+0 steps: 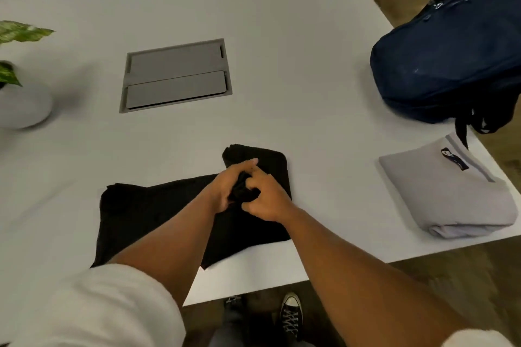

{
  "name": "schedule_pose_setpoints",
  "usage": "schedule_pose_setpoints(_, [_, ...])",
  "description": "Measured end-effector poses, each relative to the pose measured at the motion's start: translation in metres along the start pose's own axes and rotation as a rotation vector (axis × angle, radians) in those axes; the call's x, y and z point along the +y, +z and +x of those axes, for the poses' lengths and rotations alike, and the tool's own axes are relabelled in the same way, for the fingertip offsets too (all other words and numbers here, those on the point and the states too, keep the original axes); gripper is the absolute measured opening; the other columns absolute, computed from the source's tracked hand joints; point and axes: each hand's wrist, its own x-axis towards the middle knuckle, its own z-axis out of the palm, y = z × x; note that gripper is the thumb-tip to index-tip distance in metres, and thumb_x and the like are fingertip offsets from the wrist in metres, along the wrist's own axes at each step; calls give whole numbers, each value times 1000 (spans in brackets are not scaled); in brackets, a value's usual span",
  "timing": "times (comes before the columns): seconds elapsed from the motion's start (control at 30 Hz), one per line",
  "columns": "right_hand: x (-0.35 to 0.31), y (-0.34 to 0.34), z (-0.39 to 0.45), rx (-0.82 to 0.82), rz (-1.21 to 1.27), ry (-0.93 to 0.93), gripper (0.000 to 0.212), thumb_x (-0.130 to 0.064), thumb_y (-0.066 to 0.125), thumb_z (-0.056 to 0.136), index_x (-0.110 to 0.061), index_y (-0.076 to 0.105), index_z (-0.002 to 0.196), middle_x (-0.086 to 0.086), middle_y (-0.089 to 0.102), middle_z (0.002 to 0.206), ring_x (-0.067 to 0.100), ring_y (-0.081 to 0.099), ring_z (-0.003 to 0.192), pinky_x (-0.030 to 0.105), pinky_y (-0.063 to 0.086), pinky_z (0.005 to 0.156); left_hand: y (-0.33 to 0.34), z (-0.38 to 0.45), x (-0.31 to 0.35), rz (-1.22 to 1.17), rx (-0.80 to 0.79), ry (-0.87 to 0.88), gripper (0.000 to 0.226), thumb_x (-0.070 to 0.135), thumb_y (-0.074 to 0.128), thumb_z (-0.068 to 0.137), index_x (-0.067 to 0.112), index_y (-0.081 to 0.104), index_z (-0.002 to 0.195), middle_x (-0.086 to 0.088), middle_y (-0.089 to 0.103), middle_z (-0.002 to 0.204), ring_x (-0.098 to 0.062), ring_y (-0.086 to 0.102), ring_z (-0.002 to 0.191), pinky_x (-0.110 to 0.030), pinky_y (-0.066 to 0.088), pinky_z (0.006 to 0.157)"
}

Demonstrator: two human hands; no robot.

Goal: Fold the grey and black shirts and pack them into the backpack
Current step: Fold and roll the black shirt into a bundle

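Folding the black shirt (158, 205) was the step in hand. It lay spread on the white table (282, 65) near the front edge, its right end already doubled over. Both hands met above that end: the left hand (228, 183) and the right hand (265, 197) each had their fingers curled round a bunched piece of the black cloth, pinching it between them. The grey shirt (451, 194) sat already folded at the table's right edge, well apart from the black one. The navy backpack (451, 65) lay beyond it on the far right corner; whether its zip was open could not be told. Next, the bunched cloth likely needed laying flat and the long left part folding over
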Motion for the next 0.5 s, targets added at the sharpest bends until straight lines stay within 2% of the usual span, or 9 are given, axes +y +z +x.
schedule_pose_setpoints(0.07, [-8, 16, 2, -132, -86, -58, 25, -15, 74, 75, -19, 50, 70, -1, 44, 149, 19, 20, 149, 52, 1, 122, -27, -3, -15, -45, 162, -12, 37, 38, 73, 86, 13, 76, 113, -14, 75, 112, -27, 73, 98, -39, 58, 85])
schedule_pose_setpoints(0.13, [-15, 33, 3, -210, -166, -95, 21, -21, 76, 78, -20, 55, 76, 1, 30, 160, 16, 3, 152, 47, -5, 121, -50, -7, -32, -92, 284, -38, 36, 35, 71, 86, 13, 75, 114, -13, 76, 107, -29, 72, 99, -40, 58, 85])
schedule_pose_setpoints(0.17, [-16, 42, 3, -232, -183, -109, 18, -28, 76, 80, -20, 60, 81, 0, 24, 162, 14, 0, 152, 46, -5, 121, -58, -11, -38, -103, 323, -40, 34, 35, 70, 87, 12, 74, 112, -12, 76, 106, -29, 71, 100, -41, 58, 86])
schedule_pose_setpoints(0.23, [-19, 59, 1, -271, -146, -83, 28, -48, 72, 83, -21, 67, 89, -5, 20, 163, 8, 0, 152, 45, -2, 123, -74, -13, -49, -132, 379, -34, 32, 35, 68, 90, 12, 74, 111, -10, 76, 106, -29, 70, 101, -43, 55, 93])
schedule_pose_setpoints(0.3, [-21, 71, 2, -234, -67, -20, 37, -60, 64, 85, -24, 69, 92, -8, 27, 161, 5, 4, 151, 43, 6, 123, -90, -14, -58, -126, 425, -31, 36, 38, 67, 90, 12, 72, 114, -8, 75, 108, -27, 69, 104, -44, 53, 99])
schedule_pose_setpoints(0.33, [-20, 73, 1, -184, -57, -3, 37, -59, 62, 87, -24, 69, 94, -8, 31, 159, 6, 8, 151, 42, 11, 123, -93, -13, -62, -102, 454, -18, 34, 37, 66, 92, 12, 69, 115, -7, 73, 109, -26, 67, 104, -42, 52, 99])
schedule_pose_setpoints(0.4, [-12, 77, 3, -44, -112, 2, 28, -47, 61, 93, -21, 68, 99, -6, 38, 156, 9, 14, 150, 43, 24, 121, -96, -14, -67, -49, 535, 23, 28, 32, 61, 98, 17, 64, 122, -6, 69, 113, -26, 63, 107, -41, 50, 98])
schedule_pose_setpoints(0.47, [-2, 78, 7, 102, -214, 25, 20, -31, 59, 96, -17, 66, 108, -1, 41, 154, 14, 18, 150, 45, 34, 116, -99, -11, -78, 27, 637, 46, 38, 34, 59, 100, 14, 59, 133, -7, 64, 124, -30, 59, 115, -44, 48, 102])
schedule_pose_setpoints(0.5, [3, 78, 8, 142, -270, 54, 23, -27, 58, 96, -16, 64, 116, 1, 39, 155, 17, 18, 150, 44, 34, 116, -100, -10, -82, 62, 679, 57, 42, 36, 60, 100, 13, 57, 136, -7, 61, 128, -32, 57, 119, -45, 47, 104])
